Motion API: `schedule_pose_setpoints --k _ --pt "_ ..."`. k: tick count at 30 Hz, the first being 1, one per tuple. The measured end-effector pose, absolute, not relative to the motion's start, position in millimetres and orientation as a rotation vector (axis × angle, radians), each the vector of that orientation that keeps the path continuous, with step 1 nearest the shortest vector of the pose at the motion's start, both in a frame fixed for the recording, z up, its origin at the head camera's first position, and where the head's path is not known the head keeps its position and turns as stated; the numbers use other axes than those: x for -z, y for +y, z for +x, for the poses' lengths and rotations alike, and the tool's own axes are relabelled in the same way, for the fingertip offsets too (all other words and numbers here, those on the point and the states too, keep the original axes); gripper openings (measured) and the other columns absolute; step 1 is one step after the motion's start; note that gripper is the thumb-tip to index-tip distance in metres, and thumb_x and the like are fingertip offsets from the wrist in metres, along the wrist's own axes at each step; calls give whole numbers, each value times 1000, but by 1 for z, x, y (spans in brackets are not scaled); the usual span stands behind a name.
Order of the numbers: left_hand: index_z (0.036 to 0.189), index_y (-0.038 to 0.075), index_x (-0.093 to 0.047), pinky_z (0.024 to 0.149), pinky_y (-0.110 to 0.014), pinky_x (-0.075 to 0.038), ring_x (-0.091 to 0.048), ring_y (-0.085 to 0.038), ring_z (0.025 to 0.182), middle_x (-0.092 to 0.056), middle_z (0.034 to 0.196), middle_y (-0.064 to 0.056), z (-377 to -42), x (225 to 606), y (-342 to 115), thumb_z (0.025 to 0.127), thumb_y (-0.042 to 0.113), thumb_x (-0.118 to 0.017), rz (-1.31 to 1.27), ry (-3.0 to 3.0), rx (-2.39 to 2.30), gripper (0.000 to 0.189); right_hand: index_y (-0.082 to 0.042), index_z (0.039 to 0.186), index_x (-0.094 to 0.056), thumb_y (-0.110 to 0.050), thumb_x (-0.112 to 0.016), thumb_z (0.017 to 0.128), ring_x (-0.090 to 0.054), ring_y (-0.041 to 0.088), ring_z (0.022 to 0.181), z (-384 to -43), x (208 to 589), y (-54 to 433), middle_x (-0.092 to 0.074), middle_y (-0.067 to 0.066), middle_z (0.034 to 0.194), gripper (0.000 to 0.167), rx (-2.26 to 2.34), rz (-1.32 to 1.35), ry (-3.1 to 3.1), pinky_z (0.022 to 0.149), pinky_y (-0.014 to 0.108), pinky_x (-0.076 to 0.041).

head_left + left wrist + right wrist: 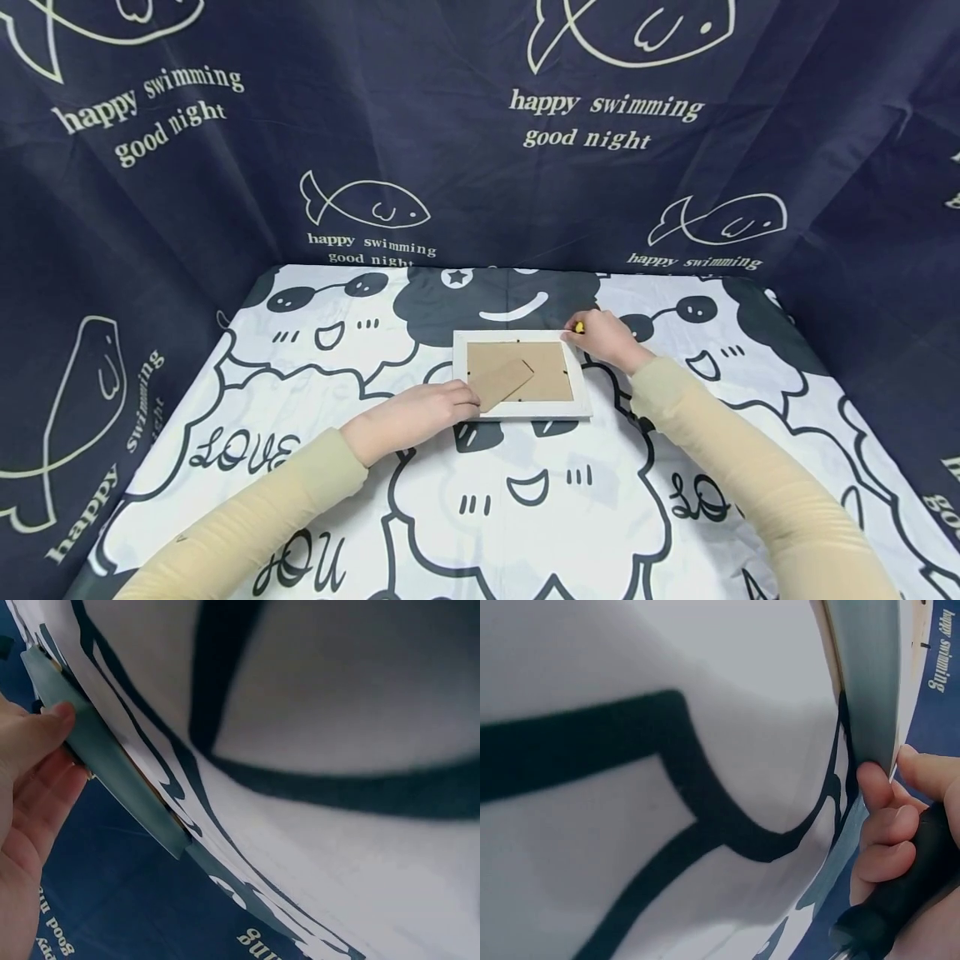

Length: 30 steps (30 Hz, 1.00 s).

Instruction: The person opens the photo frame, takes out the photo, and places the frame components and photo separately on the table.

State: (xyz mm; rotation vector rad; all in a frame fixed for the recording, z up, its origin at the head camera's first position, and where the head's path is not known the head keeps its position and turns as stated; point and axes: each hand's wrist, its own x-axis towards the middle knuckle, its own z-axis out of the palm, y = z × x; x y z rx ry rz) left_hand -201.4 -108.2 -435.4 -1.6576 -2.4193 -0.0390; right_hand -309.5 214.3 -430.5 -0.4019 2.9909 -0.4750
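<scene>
Sleeves [247, 517] are cut off by the lower edge. On the printed cloth [510, 542], the picture frame [551, 375] is laid back up; its near left corner, hidden, is pinched by the left hand's [416, 417] fingers. Its far right corner is pinched by the right hand's [603, 337], a dark-handled tool [922, 862], cropped, being gripped too. Beyond, a navy curtain [465, 100] is hung.

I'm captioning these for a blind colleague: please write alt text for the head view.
A white picture frame lies face down on cartoon-print cloth, its brown backing and stand showing. The left hand holds its near left corner; the right hand, gripping a partly yellow tool, is at the far right corner. Navy fish-print fabric hangs behind.
</scene>
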Motion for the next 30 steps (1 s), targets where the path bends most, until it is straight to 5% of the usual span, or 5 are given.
schedule_pose_setpoints --k 12,30 --pt "102 13 -64 83 -22 -48 -53 -11 96 -60 103 3 -199 433 -108 84 -2 -61 -1531 -2429 57 23 -5 93 -68 -26 -64 89 -53 15 58 -301 429 220 -64 2 70 22 500 -370 2972 54 28 -41" --pt "105 12 -65 85 -21 -48 -53 -11 101 -61 106 3 -212 434 -111 84 -1 -63 -1531 -2463 -39 25 -6 84 -67 -23 -64 88 -55 11 57 -291 431 234 -66 -1 64 18 601 -404 2923 57 27 -41"
